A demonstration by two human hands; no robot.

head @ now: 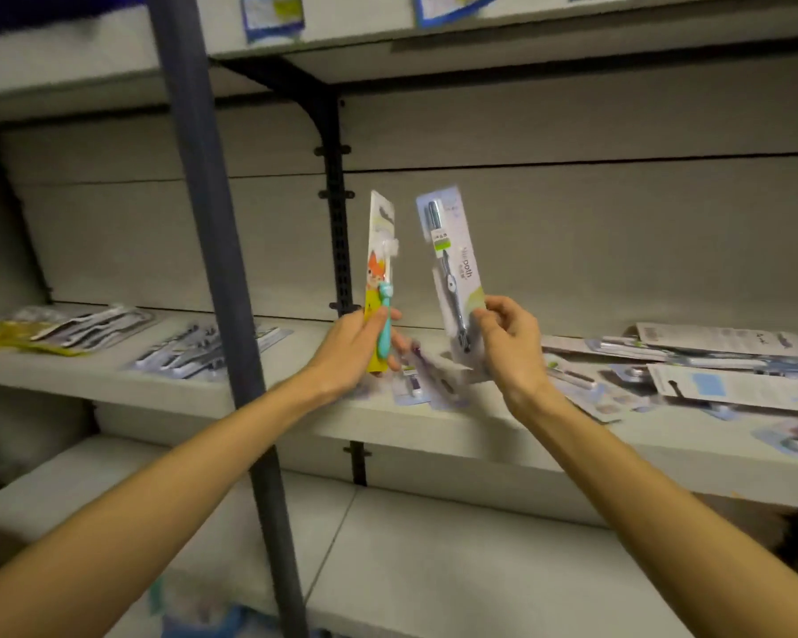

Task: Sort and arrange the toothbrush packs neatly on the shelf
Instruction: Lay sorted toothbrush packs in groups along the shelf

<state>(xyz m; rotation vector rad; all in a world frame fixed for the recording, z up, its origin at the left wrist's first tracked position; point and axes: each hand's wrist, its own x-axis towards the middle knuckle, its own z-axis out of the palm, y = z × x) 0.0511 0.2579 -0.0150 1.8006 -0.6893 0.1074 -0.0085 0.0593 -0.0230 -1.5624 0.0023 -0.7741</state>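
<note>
A: Hands first. Left hand [358, 345] grips the yellow pack [378, 287] by its lower end, fingers wrapped round the teal handle. Right hand [510, 343] pinches the grey pack [454, 274] near its bottom edge, thumb and fingertips on the card.

B: Why upright?

A: Judgement: both are raised side by side, printed faces toward the head, probably to compare types before sorting. Low grips leave the brush and label showing. The packs sit close together but do not touch.

B: Containers?

A: None seen. The shelf [296, 398] below both hands is the only holder. Right of the right hand, a loose heap [692, 366] of packs, overlapping and askew. Under and between the hands, a few more packs, blurred. Left of the left hand, beyond the post [213, 250], a blue-carded group [203, 349]; further left, a yellow-edged group [61, 326], each roughly gathered.

B: Progress?

A: Judgement: early. The heap is unsorted.
</note>
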